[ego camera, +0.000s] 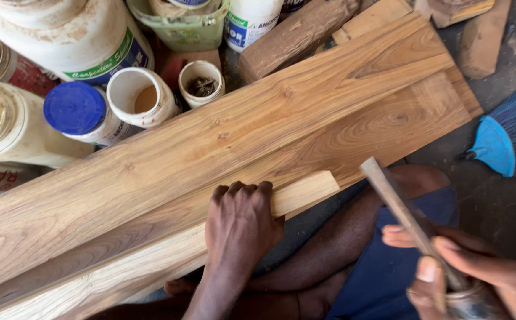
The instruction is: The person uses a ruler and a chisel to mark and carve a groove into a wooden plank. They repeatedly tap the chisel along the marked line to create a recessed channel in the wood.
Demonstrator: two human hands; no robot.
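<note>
While the left hand presses the wood strip, the right hand grips a chisel.

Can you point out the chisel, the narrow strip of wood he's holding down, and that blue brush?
chisel (395, 200): head view, on the middle of its flat metal blade.
narrow wood strip (305, 189): head view, on its pale free end, past the left hand's fingers.
blue brush (494, 145): head view, on its blue plastic head.
</note>
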